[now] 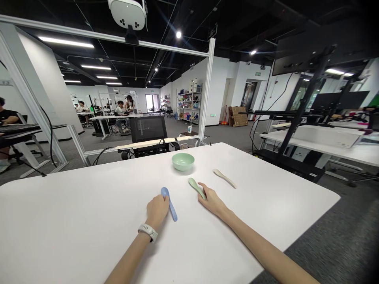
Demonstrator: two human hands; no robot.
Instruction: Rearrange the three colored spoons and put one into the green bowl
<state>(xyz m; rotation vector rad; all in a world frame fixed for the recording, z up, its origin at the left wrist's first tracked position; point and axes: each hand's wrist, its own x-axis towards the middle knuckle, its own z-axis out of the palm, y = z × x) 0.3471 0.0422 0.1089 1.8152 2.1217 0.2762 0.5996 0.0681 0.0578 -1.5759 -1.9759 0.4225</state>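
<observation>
My left hand [157,210] is closed at the blue spoon [173,211], its fingers curled against the handle just below the bowl end. The spoon lies slanted on the white table [97,213]. My right hand [212,200] has its thumb and fingers about the handle of a light green spoon [194,184], whose bowl end points away to the left. Part of that grip is hidden behind the hand. Beyond my right hand lies a cream spoon [225,178], touched by neither hand. A light green bowl [182,162] stands upright farther back.
A metal frame [211,90] rises behind the table's far edge, with a black office chair [149,129] past it. To the right stand a black monitor stand [296,114] and another desk [367,149]. Several people sit or stand at desks in the background.
</observation>
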